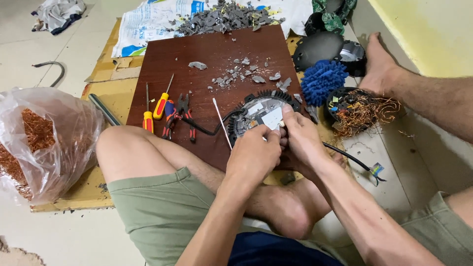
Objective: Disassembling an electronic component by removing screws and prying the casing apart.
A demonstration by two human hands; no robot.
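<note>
Head view: both hands, left hand (253, 153) and right hand (301, 135), grip pinching the round device (261, 114) between them.

Brown board (197, 54) on cardboard (106, 69). On board, left: two screwdrivers (153, 109), pliers (178, 114) just right of them, thin white stick (221, 117). Grey chips (241, 74) scattered mid-board; bigger grey heap (221, 17) on printed sack (148, 19), far. Clear bag (47, 143) of copper wire, left. Blue mop pad (322, 81) right of board, beside black shell (318, 49) and black cup (354, 111) of tangled wire (coppery). Rag (59, 14) far left.
</note>
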